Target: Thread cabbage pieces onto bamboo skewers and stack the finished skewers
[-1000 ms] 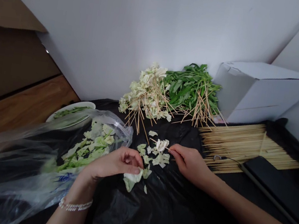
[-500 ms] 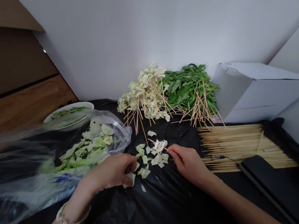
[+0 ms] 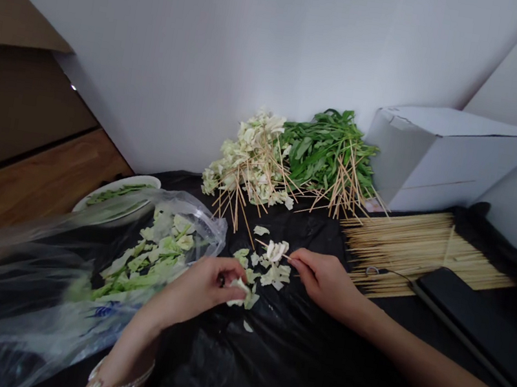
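My right hand [image 3: 322,280] is closed on a thin wooden skewer [image 3: 286,257]. Several folded cabbage pieces [image 3: 275,251] are threaded on it near the pointed end. My left hand [image 3: 204,286], wearing a beaded bracelet, pinches a cabbage leaf piece [image 3: 239,288] between thumb and fingers, left of the skewer. Loose cabbage pieces [image 3: 275,276] lie on the black plastic sheet [image 3: 273,346] below and around the skewer tip. Beside my left hand, a clear plastic bag [image 3: 213,232] holds more cut cabbage [image 3: 161,250].
At the back are piled cabbage skewers [image 3: 250,153] and leafy green skewers [image 3: 319,151]. Bare skewers [image 3: 397,248] lie at right, with a dark flat case [image 3: 472,332] and a white box [image 3: 441,157] nearby. A white plate [image 3: 109,222] with green vegetables stands at left.
My left hand has lifted and shifted slightly right toward the skewer, with a cabbage piece in its fingers. My right hand stays nearly still with the skewer.
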Tool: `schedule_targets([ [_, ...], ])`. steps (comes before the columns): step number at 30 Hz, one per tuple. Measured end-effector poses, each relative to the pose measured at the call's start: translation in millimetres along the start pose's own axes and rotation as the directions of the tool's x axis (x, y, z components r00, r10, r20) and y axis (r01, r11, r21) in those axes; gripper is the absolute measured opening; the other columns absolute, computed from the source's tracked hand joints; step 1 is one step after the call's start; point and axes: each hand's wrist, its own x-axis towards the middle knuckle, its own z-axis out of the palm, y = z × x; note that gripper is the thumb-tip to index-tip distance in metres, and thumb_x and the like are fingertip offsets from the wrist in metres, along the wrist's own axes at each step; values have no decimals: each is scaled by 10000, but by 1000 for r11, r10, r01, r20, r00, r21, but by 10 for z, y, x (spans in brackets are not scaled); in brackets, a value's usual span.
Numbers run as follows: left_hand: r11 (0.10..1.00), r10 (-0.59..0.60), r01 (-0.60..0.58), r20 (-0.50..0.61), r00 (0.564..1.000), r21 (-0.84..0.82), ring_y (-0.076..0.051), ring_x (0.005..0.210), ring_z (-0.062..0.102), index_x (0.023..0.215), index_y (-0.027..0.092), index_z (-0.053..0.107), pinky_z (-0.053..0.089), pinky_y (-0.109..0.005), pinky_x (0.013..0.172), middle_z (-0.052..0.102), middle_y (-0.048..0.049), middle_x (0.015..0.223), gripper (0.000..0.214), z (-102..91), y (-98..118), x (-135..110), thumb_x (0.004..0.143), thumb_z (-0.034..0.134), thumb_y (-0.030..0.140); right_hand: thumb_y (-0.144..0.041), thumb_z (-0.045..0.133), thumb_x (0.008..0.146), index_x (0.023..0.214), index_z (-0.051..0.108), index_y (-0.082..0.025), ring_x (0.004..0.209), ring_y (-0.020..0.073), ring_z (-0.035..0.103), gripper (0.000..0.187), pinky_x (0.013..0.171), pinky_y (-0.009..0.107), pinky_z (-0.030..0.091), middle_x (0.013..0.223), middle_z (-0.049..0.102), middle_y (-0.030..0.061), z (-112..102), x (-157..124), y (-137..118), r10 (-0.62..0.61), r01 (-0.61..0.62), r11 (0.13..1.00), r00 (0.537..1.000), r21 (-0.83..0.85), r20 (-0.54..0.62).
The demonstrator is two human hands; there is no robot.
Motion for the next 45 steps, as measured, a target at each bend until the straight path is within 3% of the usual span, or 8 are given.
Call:
schedule_targets([
  [3,960,11,-45,-124,992,-277,-131,677,513,810,175,617,383,-234,630,603,10,727,254,81,-14,110,774,693,415,-302,399,985,908,622,-214,704,152,607,251,669,268,412,776,659,24,-16,3,-12,5,-5,1000,1000,19,-14],
  [6,856,-72,-17,-151,986,-517,-121,697,562,814,180,561,435,-223,632,657,-12,805,339,187,-98,221,751,726,469,-301,401,984,892,618,-213,691,146,600,252,655,260,403,760,649,18,-28,4,-22,11,-10,999,1000,31,-24],
  [10,716,-177,14,-162,971,-698,-93,639,572,893,186,551,452,-181,550,668,0,789,384,294,-186,300,736,760,467,-293,401,982,906,621,-210,697,145,598,248,660,260,397,760,647,17,-28,5,-27,4,-3,1000,1000,29,-21],
  [14,577,-218,11,-141,966,-817,-110,742,639,1018,180,603,533,-211,666,683,-8,851,463,314,-172,302,665,844,360,-294,403,980,909,621,-212,699,144,598,243,661,261,395,770,653,20,-8,1,-15,1,0,1000,1000,26,-14],
  [19,505,-220,-7,-137,966,-863,-123,802,668,1027,153,666,548,-231,763,718,-36,886,484,303,-173,304,603,887,226,-298,395,983,903,616,-217,695,147,596,249,663,267,401,769,654,24,-1,-2,-17,-4,4,1000,1000,25,-3],
  [28,485,-298,-111,-283,911,-867,-36,582,573,784,154,633,474,-123,548,648,45,704,364,303,-199,342,564,905,252,-286,407,979,938,648,-213,775,159,634,255,718,280,443,859,696,49,-14,-24,-84,-92,90,995,995,46,44],
  [37,311,-280,-77,-168,945,-947,-74,630,643,814,162,624,516,-144,564,666,30,711,345,312,-210,334,609,891,235,-286,409,982,921,646,-211,806,169,649,256,749,283,448,868,702,49,9,-22,-69,-41,41,999,997,5,72],
  [45,360,-245,-96,-194,950,-928,-103,745,676,848,155,655,554,-205,734,715,-4,808,317,299,-182,316,618,869,190,-296,401,983,920,639,-222,801,172,655,257,745,287,450,870,708,50,16,-17,-19,-16,16,1000,999,-10,52],
])
